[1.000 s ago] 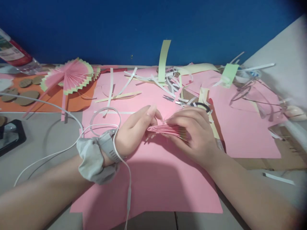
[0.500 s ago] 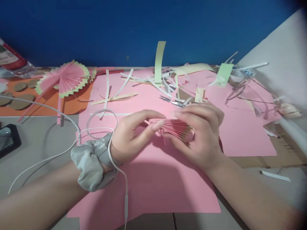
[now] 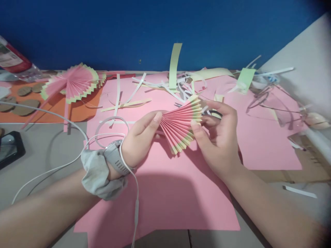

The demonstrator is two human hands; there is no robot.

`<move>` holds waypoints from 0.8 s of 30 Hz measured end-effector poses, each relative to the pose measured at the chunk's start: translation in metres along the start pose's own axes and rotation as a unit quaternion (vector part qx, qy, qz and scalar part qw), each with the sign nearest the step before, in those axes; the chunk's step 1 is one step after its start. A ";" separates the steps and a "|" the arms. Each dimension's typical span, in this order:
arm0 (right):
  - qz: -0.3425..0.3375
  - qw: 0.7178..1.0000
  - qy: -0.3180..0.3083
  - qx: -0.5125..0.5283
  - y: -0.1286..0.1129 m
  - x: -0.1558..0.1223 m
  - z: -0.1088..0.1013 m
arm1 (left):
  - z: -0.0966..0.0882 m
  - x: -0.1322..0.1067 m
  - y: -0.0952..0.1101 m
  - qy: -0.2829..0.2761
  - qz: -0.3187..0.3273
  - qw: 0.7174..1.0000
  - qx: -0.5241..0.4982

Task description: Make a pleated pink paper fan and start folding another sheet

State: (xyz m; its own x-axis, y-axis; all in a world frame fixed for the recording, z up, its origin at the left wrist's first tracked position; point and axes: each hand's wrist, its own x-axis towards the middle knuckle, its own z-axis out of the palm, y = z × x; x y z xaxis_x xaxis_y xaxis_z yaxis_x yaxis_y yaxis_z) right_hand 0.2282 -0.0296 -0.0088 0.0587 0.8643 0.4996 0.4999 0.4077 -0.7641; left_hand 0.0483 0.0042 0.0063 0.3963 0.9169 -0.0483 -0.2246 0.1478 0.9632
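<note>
At left on a grey bench [image 3: 62, 144], a pink paper fan edged in pale green [image 3: 80, 81] rests spread over an orange sheet [image 3: 90, 112], its folds fully open. Next comes a white cable [image 3: 136, 208], which crosses the left wrist; it would be best held clear of the folds. The left hand [image 3: 139, 137] is closed on the narrow end of the work, thumb on top. That pinch appears to be the anchor: firm and steady, it should keep the pleats aligned at their root.

At centre, a half-open pleated fan [image 3: 179, 127] in pink and yellow-green is held up between both hands above a pink sheet [image 3: 155, 203], narrow end to the left, zigzag rim to the right. Its creases look crisp; a light, even pull would suit thin paper better than a tug at one fold.

The right hand [image 3: 219, 137] grips the rim, thumb on the upper face, other fingers curled behind. Pressure shared over several pleats should spread them evenly and spare the edge from tearing. Just beyond its fingers lie black-handled scissors [image 3: 216, 113], partly hidden; knuckles are best kept off them. Farther right, glasses [image 3: 280, 109] rest well apart from the work.
</note>
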 end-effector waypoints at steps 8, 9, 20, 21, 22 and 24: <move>-0.140 0.971 0.039 -0.191 -0.001 0.004 -0.005 | -0.001 0.000 -0.003 0.002 0.007 1.000 0.022; -0.156 0.959 0.038 -0.234 -0.003 0.004 -0.006 | -0.001 0.001 -0.003 0.007 0.007 0.999 0.033; -0.140 0.956 0.023 -0.258 -0.007 0.005 -0.006 | -0.004 0.002 -0.004 0.030 -0.013 0.998 0.060; -0.140 0.956 0.024 -0.257 -0.007 0.005 -0.006 | -0.004 0.003 -0.004 0.038 -0.015 0.997 0.063; -0.138 0.956 0.020 -0.257 -0.006 0.005 -0.006 | -0.005 0.003 -0.004 0.045 -0.017 0.997 0.067; -0.134 0.956 0.009 -0.261 -0.006 0.005 -0.006 | -0.006 0.003 -0.004 0.055 -0.018 0.995 0.076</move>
State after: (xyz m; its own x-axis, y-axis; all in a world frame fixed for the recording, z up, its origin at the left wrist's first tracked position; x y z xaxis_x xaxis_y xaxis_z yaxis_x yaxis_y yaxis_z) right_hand 0.2312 -0.0292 0.0009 -0.1200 0.7425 0.6590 0.8615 0.4078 -0.3026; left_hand 0.0450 0.0086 0.0009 0.3005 0.9481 -0.1035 -0.0711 0.1305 0.9889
